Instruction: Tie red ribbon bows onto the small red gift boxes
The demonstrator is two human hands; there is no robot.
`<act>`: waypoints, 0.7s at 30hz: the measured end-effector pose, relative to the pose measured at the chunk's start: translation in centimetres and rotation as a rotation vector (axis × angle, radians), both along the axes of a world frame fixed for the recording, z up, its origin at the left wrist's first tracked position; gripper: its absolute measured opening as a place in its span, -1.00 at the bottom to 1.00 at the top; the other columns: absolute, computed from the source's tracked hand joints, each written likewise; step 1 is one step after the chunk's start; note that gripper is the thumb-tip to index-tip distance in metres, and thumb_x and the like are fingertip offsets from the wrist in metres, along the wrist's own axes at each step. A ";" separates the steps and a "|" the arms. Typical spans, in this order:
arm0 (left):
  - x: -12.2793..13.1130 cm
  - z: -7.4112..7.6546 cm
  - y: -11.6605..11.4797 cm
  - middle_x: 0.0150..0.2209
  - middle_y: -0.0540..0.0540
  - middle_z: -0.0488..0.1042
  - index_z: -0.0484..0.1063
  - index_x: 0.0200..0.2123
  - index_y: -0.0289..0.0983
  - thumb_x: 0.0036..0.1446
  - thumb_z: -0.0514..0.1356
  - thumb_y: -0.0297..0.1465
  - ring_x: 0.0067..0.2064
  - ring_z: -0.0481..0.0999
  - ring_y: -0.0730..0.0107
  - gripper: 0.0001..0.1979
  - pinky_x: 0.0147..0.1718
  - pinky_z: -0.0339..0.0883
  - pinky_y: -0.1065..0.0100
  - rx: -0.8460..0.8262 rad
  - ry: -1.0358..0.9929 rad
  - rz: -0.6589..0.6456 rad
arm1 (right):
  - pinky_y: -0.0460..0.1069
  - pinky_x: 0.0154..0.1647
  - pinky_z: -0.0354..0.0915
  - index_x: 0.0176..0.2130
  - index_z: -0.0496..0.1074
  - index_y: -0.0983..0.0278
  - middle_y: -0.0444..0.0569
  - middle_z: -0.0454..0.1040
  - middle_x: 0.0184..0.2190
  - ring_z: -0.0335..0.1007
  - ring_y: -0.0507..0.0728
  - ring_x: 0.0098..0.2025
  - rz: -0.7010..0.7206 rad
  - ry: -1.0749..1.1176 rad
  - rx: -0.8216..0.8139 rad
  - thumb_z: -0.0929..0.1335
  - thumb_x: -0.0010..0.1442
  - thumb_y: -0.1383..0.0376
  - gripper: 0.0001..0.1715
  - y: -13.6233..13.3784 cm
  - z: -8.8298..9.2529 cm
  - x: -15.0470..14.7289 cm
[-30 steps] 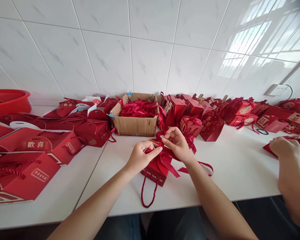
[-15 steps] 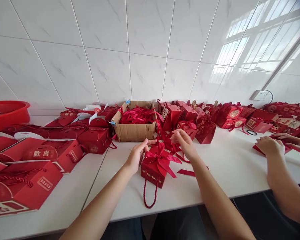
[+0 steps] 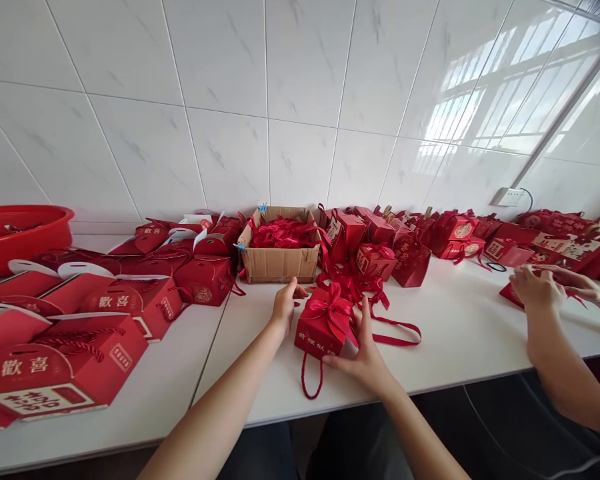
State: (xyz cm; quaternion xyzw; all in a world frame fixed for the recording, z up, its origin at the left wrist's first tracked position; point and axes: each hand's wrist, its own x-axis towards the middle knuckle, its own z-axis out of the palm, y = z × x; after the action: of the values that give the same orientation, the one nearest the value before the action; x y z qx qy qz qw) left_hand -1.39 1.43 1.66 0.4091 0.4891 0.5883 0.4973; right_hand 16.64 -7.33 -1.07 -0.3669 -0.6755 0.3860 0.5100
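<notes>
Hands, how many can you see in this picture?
4. The wearer's left hand sits at the bowed red box back left, the right hand at its front; a co-worker's hand and second hand are far right.

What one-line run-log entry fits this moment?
left hand: touching box, left edge | right hand: open on box, near-right corner | box: bow on top | co-worker's hands: far right

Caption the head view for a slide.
Left hand and right hand flank a red gift box with a ribbon bow, near a cardboard box.

Left hand point(image 3: 284, 307) and right hand point(image 3: 364, 357) cupping small red gift box point(image 3: 321, 330) with ribbon bow point(image 3: 336, 310), white counter point(image 3: 450, 333)
</notes>
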 end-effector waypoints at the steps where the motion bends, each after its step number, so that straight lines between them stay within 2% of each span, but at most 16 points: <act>1: 0.0 -0.2 0.1 -0.50 -0.08 0.44 0.31 -0.61 -0.30 -0.08 0.07 0.07 -0.43 0.42 0.40 -0.49 -0.43 0.17 0.39 -0.006 0.006 -0.006 | 0.28 0.27 -0.01 0.30 -0.62 0.01 0.15 0.01 0.26 0.03 0.24 0.29 -0.020 0.028 -0.003 0.52 -0.08 0.18 0.48 0.0 0.0 -0.5; 5: -0.1 -0.4 0.0 -0.49 -0.09 0.45 0.31 -0.60 -0.30 -0.04 0.03 0.06 -0.43 0.41 0.39 -0.49 -0.42 0.18 0.38 -0.007 0.029 -0.027 | 0.27 0.23 0.10 0.33 -0.50 0.03 0.15 0.10 0.21 0.12 0.24 0.23 -0.108 0.077 0.003 0.53 -0.10 0.23 0.43 -0.2 0.2 -1.0; 9: -0.2 -0.2 -0.1 -0.45 -0.11 0.47 0.33 -0.57 -0.29 0.01 0.01 0.03 -0.35 0.44 0.35 -0.52 -0.37 0.19 0.38 -0.006 0.057 -0.027 | 0.25 0.18 0.19 0.34 -0.39 0.02 0.12 0.13 0.19 0.17 0.26 0.20 -0.272 0.079 0.030 0.55 -0.16 0.20 0.42 -0.1 0.7 1.7; 13: -0.2 -0.2 0.1 -0.45 -0.12 0.47 0.32 -0.56 -0.27 0.01 -0.01 0.04 -0.34 0.43 0.34 -0.52 -0.38 0.18 0.39 -0.011 0.081 -0.035 | 0.23 0.06 0.32 0.34 -0.35 0.10 0.19 0.09 0.22 0.21 0.32 0.17 -0.639 0.170 0.005 0.56 -0.26 0.12 0.48 1.7 1.9 8.2; 15: -0.1 -0.3 0.2 -0.46 -0.12 0.46 0.32 -0.58 -0.28 0.00 0.00 0.04 -0.37 0.42 0.35 -0.52 -0.41 0.17 0.39 -0.011 0.090 -0.048 | 0.19 0.11 0.29 0.35 -0.32 0.21 0.23 0.09 0.23 0.23 0.32 0.16 -0.836 0.170 0.000 0.57 -0.32 0.10 0.52 3.2 2.4 12.2; 18: -0.1 -0.4 0.3 -0.47 -0.12 0.46 0.32 -0.60 -0.28 0.01 0.00 0.03 -0.40 0.41 0.37 -0.51 -0.43 0.16 0.40 -0.007 0.101 -0.061 | 0.20 0.10 0.30 0.35 -0.31 0.33 0.27 0.19 0.19 0.28 0.36 0.12 -1.066 0.046 -0.095 0.58 -0.42 0.05 0.62 5.1 2.4 17.4; 21: -0.2 -0.4 0.3 -0.48 -0.12 0.46 0.33 -0.60 -0.29 0.01 0.02 0.02 -0.41 0.41 0.38 -0.51 -0.43 0.17 0.40 -0.005 0.104 -0.060 | 0.26 0.23 0.12 0.34 -0.19 0.42 0.36 0.10 0.24 0.10 0.47 0.23 -1.267 -0.151 -0.146 0.57 -0.47 -0.05 0.62 6.4 1.5 20.8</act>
State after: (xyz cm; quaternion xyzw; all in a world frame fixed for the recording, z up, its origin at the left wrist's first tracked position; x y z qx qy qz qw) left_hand -1.63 1.71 1.22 0.4524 0.5034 0.5498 0.4896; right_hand 37.40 -0.94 0.47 -0.7548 -0.3337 0.0278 0.5640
